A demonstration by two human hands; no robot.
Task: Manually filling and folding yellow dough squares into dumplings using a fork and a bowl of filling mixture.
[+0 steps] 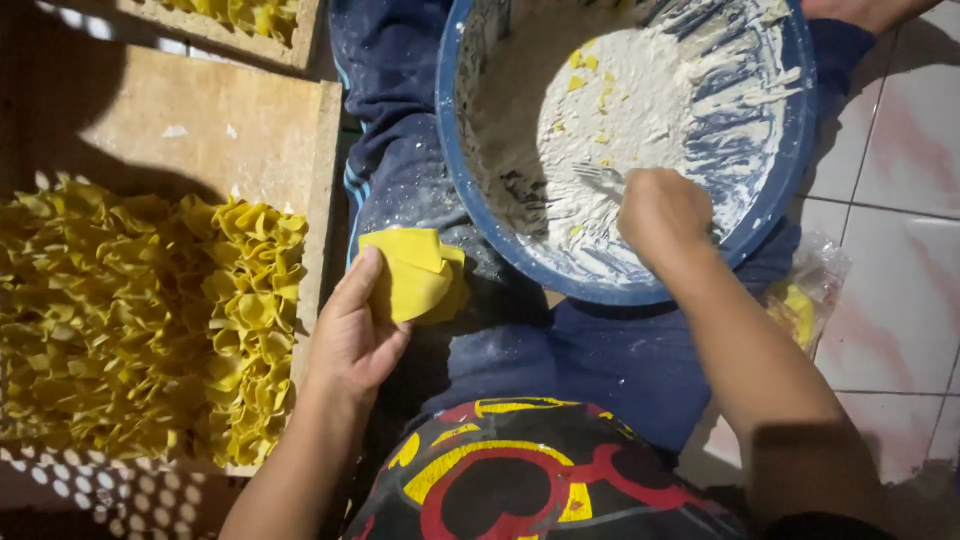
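Note:
My left hand (pixel 352 330) holds a stack of yellow square dough wrappers (pixel 415 275) over my lap, just right of the wooden board. My right hand (pixel 662 215) is closed on a fork (pixel 600 180) whose tines rest in the white filling (pixel 640 100) inside a big blue bowl (pixel 790 160). The bowl sits tilted on my legs in dark blue trousers. Small yellow scraps lie on the white mass.
A wooden board (pixel 200 130) at my left carries a large heap of folded yellow dumplings (pixel 140 320). Another tray with yellow pieces (pixel 250 20) lies at the top left. A clear plastic bag (pixel 805 295) sits on the tiled floor at right.

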